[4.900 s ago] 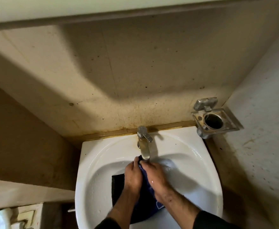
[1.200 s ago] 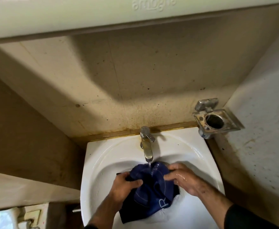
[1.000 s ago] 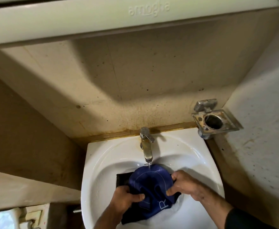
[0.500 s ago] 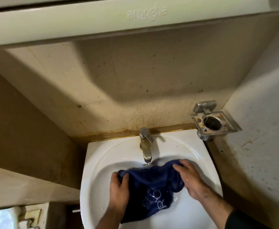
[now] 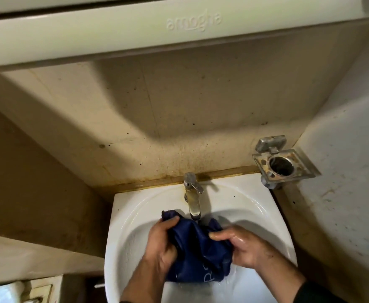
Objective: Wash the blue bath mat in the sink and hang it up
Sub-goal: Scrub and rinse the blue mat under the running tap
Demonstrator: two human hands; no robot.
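**While the tap ran, both hands bunched the mat beneath it**

Head view: As the faucet (image 5: 192, 200) stood at the back rim of the white sink (image 5: 122, 237), the blue bath mat (image 5: 197, 248) lay gathered in the basin directly below the spout, in the lower centre of the frame. Its bunched length ran across the picture, left to right, with one hand at each end and neither plainly nearer. The left hand (image 5: 160, 248) gripped the mat's left end, fingers curled round a fold whose tip poked out above the knuckles. The right hand (image 5: 242, 248) pinched the right end, wet and shiny, thumb over the cloth. The mat looked like thin, dark navy fabric, creased and soaked, with pale lettering near its lower edge. Glossy ceramic formed the basin; the tap was dull, tarnished metal. At the right, a corroded metal holder (image 5: 283, 165) hung on the stained wall. Washing seemed under way, hanging not yet begun.
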